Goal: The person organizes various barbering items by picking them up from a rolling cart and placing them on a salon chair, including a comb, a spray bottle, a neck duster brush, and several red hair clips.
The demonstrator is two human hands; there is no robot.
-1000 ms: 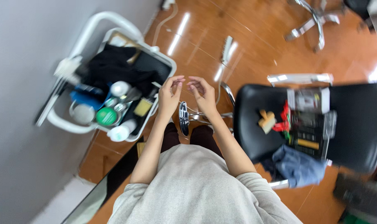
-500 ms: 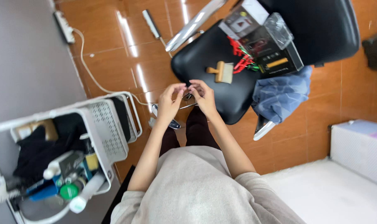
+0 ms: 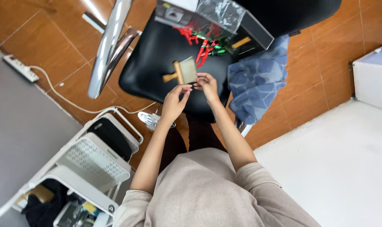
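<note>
The chair seat (image 3: 157,54) is showing smooth, glossy black leather-like upholstery. The brush (image 3: 181,72) on it is looking like pale matt wood. Soft blue cloth (image 3: 258,80) is draping at the seat's edge; the floor tiles (image 3: 56,42) are gleaming.

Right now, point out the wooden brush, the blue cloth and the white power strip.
wooden brush (image 3: 183,71), head view, on its pale bristle block.
blue cloth (image 3: 258,82), head view, on the middle of its folds over the chair edge.
white power strip (image 3: 20,68), head view, on its top face.
</note>
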